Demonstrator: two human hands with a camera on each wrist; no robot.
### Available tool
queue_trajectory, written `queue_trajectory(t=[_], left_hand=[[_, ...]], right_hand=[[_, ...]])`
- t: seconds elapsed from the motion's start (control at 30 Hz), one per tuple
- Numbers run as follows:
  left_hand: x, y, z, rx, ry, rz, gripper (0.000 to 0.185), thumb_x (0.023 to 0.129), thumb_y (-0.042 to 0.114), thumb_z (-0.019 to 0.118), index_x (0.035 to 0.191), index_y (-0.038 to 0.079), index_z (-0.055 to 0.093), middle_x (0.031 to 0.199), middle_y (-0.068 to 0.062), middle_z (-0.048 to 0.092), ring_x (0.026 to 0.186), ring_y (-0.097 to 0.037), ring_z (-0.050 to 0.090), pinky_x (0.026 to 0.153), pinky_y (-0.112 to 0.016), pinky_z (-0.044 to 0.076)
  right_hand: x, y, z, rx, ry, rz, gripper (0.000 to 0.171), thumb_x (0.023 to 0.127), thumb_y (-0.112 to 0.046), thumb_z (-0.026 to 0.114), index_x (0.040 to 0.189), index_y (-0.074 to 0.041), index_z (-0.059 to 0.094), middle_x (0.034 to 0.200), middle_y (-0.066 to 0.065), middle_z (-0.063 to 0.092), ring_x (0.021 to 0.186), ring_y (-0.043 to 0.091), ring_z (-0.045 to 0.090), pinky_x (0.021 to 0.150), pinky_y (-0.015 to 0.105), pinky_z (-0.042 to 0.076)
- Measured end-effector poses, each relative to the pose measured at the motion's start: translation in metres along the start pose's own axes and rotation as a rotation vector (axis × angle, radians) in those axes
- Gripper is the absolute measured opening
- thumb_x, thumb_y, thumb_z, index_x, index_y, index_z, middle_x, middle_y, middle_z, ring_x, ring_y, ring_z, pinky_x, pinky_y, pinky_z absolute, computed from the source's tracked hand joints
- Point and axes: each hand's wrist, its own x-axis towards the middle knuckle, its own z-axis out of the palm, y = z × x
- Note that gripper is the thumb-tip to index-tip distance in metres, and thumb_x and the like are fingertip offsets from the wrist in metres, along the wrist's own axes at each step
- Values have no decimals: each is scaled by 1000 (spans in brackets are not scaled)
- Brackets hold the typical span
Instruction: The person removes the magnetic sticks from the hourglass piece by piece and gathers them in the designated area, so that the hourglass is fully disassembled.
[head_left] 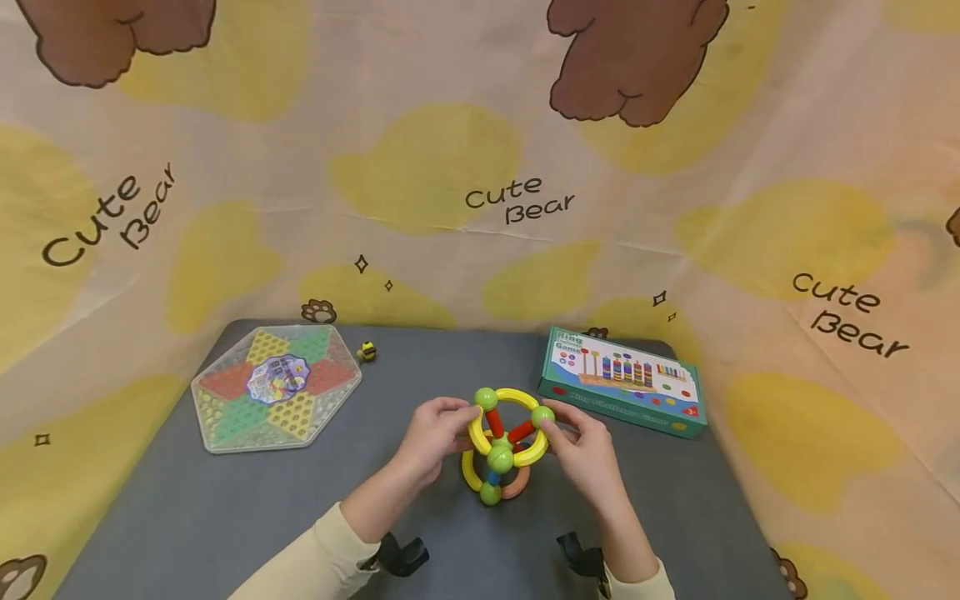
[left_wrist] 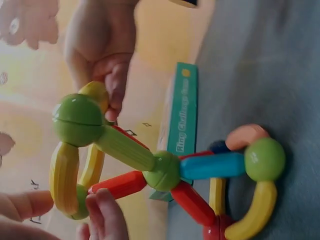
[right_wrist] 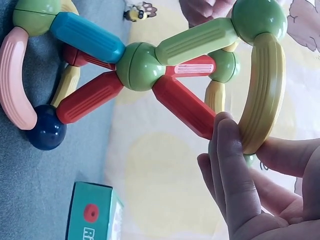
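A magnetic ball-and-stick model (head_left: 500, 458) stands between both hands above the grey table. Its upper ring has yellow curved sticks (right_wrist: 265, 90) joined by green balls. Straight red and light green sticks run from that ring down to a central green ball (left_wrist: 162, 171). Below are a blue stick (left_wrist: 212, 166), two red sticks and a lower ring with a pink curved stick (right_wrist: 16, 77) and a navy ball (right_wrist: 46, 127). My left hand (head_left: 435, 437) pinches the upper ring's left side by a green ball. On the right side, my right hand (head_left: 588, 450) grips another ball.
A hexagonal Chinese checkers case (head_left: 277, 387) lies at the back left, with a small yellow-and-black bee figure (head_left: 367, 352) beside it. At the back right sits a green ring game box (head_left: 622, 382). Printed cloth (head_left: 420, 167) rises behind the table (head_left: 300, 508).
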Motion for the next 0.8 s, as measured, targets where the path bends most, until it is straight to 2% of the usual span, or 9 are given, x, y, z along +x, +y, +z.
queue_trajectory(t=[0.13, 0.23, 0.57, 0.8], left_hand=[[9, 3, 2, -3, -46, -103, 41, 96, 30, 65, 112, -7, 68, 98, -15, 70, 74, -16, 69, 75, -37, 61], [14, 6, 4, -4, -75, -151, 38, 94, 29, 62, 104, -7, 69, 90, -14, 71, 68, -15, 66, 71, -35, 60], [15, 9, 7, -25, -62, -165, 31, 90, 21, 56, 95, -7, 67, 75, -4, 66, 65, -15, 60, 63, -31, 54], [6, 9, 5, -2, -74, -153, 27, 96, 21, 53, 99, -3, 64, 89, -11, 63, 71, -20, 65, 77, -45, 61]], right_hand=[[-1, -2, -1, 2, 10, 4, 37, 97, -18, 69, 133, -8, 65, 128, 19, 66, 92, 25, 76, 83, 41, 60], [-1, -2, -1, 3, 5, 15, 38, 98, -19, 68, 134, -8, 65, 128, 18, 66, 90, 23, 76, 83, 39, 60], [0, -1, 0, -19, 13, 17, 39, 98, -20, 68, 135, -8, 64, 128, 17, 67, 91, 23, 76, 81, 36, 60], [0, 0, 1, -18, 21, 24, 37, 97, -20, 68, 133, -10, 65, 127, 17, 67, 93, 23, 76, 80, 35, 60]])
